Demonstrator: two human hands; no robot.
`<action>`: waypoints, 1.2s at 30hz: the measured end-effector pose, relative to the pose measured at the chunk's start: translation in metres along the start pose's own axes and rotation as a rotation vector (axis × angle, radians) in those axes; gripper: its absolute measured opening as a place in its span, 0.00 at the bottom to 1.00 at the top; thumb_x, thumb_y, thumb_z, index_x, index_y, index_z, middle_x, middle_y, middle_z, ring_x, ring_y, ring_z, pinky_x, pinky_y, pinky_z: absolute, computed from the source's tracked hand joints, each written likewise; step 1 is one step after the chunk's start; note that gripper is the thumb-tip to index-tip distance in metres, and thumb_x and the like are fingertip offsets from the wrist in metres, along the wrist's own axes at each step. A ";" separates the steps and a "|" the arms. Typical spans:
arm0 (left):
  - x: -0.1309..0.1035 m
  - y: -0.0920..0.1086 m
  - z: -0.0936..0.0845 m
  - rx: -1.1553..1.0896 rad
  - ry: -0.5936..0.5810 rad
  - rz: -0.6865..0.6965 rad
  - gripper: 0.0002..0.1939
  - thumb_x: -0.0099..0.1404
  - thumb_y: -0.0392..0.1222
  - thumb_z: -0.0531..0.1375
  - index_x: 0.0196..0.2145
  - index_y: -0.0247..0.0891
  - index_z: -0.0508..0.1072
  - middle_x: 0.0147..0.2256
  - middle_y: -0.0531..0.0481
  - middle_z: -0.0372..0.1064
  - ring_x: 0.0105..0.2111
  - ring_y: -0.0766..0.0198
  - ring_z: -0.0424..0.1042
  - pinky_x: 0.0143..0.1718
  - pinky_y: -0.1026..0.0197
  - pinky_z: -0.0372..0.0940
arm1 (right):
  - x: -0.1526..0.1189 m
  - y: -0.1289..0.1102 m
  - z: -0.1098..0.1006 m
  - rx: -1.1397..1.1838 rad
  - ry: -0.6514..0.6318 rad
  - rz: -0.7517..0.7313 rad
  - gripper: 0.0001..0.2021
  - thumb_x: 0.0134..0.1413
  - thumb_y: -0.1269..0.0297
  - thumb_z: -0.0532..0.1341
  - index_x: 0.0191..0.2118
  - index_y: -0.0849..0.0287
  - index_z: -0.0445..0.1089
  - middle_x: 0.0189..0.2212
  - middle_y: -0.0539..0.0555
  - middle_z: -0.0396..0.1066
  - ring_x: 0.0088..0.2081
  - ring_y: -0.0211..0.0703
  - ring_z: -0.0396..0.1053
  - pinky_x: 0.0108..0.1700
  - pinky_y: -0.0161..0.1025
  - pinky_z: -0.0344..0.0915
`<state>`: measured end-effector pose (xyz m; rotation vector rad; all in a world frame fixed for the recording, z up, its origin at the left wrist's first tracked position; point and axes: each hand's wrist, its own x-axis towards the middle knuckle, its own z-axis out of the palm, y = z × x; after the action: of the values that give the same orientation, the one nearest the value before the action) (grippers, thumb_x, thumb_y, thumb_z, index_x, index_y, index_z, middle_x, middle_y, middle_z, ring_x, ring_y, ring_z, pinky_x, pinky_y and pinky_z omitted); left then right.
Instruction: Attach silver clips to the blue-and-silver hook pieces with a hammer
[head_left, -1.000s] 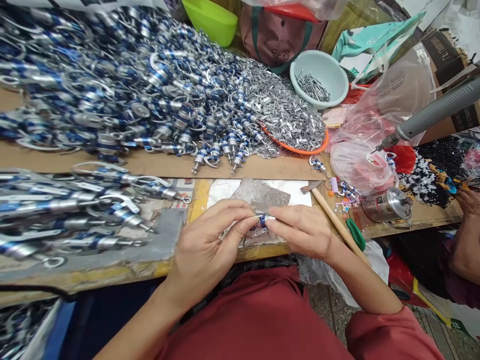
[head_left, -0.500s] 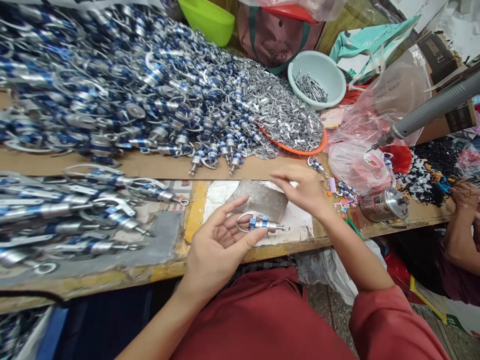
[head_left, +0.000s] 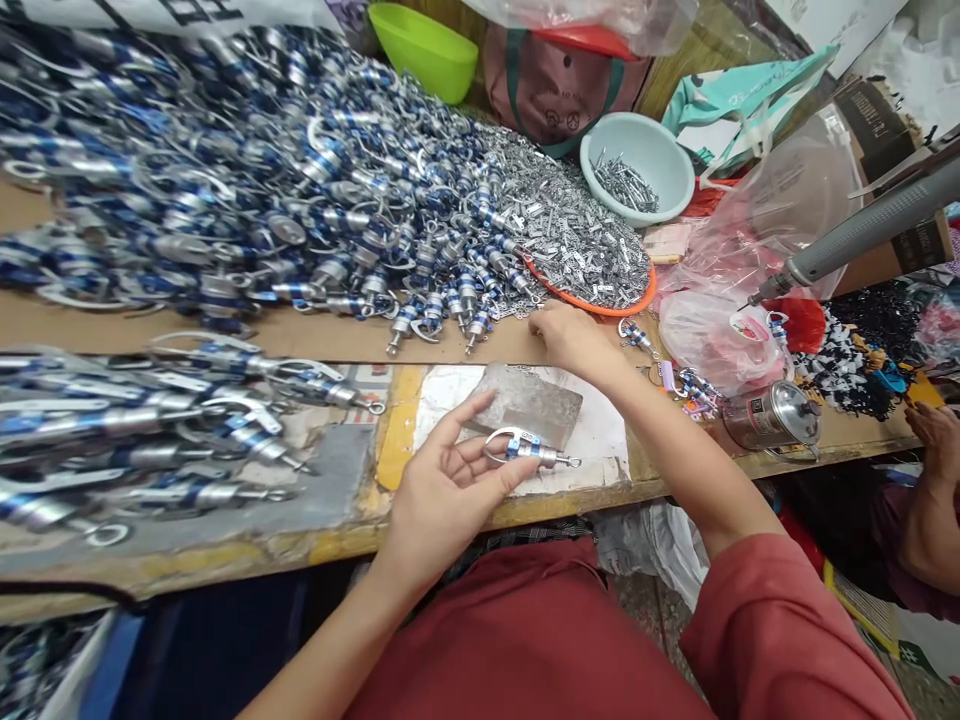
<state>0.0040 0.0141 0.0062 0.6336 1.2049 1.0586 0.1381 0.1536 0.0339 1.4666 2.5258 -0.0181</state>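
Note:
Between the thumb and fingers of my left hand (head_left: 442, 490) is a silver and blue metal piece (head_left: 529, 449) with a curved lever and a small ring at its right end. It is held over a grey metal block (head_left: 536, 402) lying on white paper (head_left: 611, 440). My right hand (head_left: 566, 335) is beyond the block, at the near edge of a pile of small silver parts (head_left: 585, 235) with an orange rim (head_left: 637, 303). Its fingers are curled down, and their tips and anything in them are hidden.
A large heap of silver-blue pieces (head_left: 247, 180) fills the back left, with a row of them (head_left: 150, 450) nearer. Beyond are a pale bowl of pins (head_left: 637, 165) and a powered screwdriver (head_left: 862, 230). A metal pot (head_left: 772, 415) and another person's hand (head_left: 934, 430) are at right.
My right hand has moved away from above the block to the edge of the small-parts pile. My left hand keeps its hold on the metal piece. The view has shifted slightly.

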 end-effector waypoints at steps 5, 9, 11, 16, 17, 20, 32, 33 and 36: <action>0.001 0.001 0.001 0.012 0.006 0.014 0.47 0.38 0.44 0.72 0.56 0.34 0.61 0.26 0.54 0.69 0.36 0.63 0.72 0.46 0.56 0.68 | -0.001 0.002 0.012 0.053 0.025 0.051 0.16 0.53 0.83 0.48 0.44 0.69 0.67 0.42 0.66 0.69 0.43 0.51 0.69 0.43 0.43 0.64; 0.001 0.002 0.000 0.015 0.004 0.017 0.47 0.38 0.44 0.72 0.56 0.33 0.62 0.25 0.54 0.68 0.35 0.61 0.72 0.45 0.54 0.69 | 0.001 0.006 0.014 0.116 0.042 0.065 0.15 0.50 0.81 0.53 0.44 0.68 0.67 0.41 0.64 0.70 0.41 0.48 0.70 0.42 0.41 0.66; 0.002 0.002 0.000 0.018 -0.004 0.028 0.47 0.38 0.44 0.72 0.56 0.33 0.62 0.26 0.54 0.69 0.35 0.62 0.72 0.44 0.55 0.69 | -0.007 0.007 0.011 0.288 0.092 0.049 0.12 0.52 0.78 0.55 0.42 0.67 0.69 0.38 0.59 0.73 0.37 0.42 0.71 0.39 0.37 0.67; 0.001 0.002 0.000 0.017 -0.025 0.030 0.47 0.40 0.44 0.72 0.57 0.33 0.61 0.26 0.54 0.69 0.32 0.62 0.72 0.42 0.55 0.70 | -0.063 -0.006 0.003 0.837 0.357 -0.213 0.06 0.52 0.71 0.58 0.34 0.65 0.72 0.28 0.53 0.73 0.29 0.35 0.69 0.32 0.32 0.67; 0.001 0.002 0.000 0.014 -0.026 0.027 0.47 0.40 0.44 0.72 0.57 0.33 0.61 0.26 0.54 0.69 0.31 0.63 0.73 0.42 0.55 0.70 | -0.075 -0.009 0.002 0.824 0.391 -0.263 0.06 0.52 0.72 0.58 0.33 0.65 0.73 0.28 0.54 0.73 0.29 0.35 0.68 0.32 0.32 0.66; 0.000 0.003 0.000 0.007 -0.032 0.027 0.47 0.40 0.44 0.71 0.57 0.33 0.61 0.27 0.53 0.70 0.31 0.62 0.73 0.41 0.54 0.71 | -0.098 -0.018 0.002 0.713 0.387 -0.311 0.08 0.51 0.76 0.57 0.35 0.66 0.73 0.28 0.55 0.73 0.28 0.35 0.67 0.32 0.32 0.64; 0.002 -0.001 -0.002 0.016 -0.046 0.043 0.47 0.41 0.43 0.71 0.58 0.33 0.59 0.28 0.51 0.73 0.30 0.64 0.73 0.40 0.57 0.71 | -0.076 -0.021 0.012 0.781 0.167 -0.260 0.03 0.50 0.68 0.64 0.29 0.59 0.76 0.25 0.48 0.72 0.28 0.32 0.68 0.32 0.29 0.59; 0.003 -0.002 -0.003 0.010 -0.053 0.045 0.48 0.40 0.42 0.71 0.58 0.33 0.59 0.29 0.50 0.74 0.29 0.64 0.73 0.39 0.57 0.71 | -0.075 -0.025 0.015 0.759 0.199 -0.235 0.03 0.51 0.67 0.64 0.30 0.58 0.76 0.25 0.48 0.72 0.29 0.32 0.68 0.32 0.29 0.59; 0.004 -0.006 -0.004 -0.004 -0.063 0.067 0.49 0.39 0.41 0.72 0.58 0.33 0.59 0.30 0.50 0.74 0.27 0.64 0.73 0.36 0.57 0.71 | -0.075 -0.036 0.024 0.699 0.304 -0.140 0.05 0.52 0.63 0.63 0.33 0.55 0.77 0.25 0.47 0.72 0.27 0.32 0.67 0.30 0.29 0.58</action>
<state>0.0015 0.0148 -0.0015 0.7029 1.1339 1.0888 0.1476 0.0686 0.0210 1.5928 3.0441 -0.8375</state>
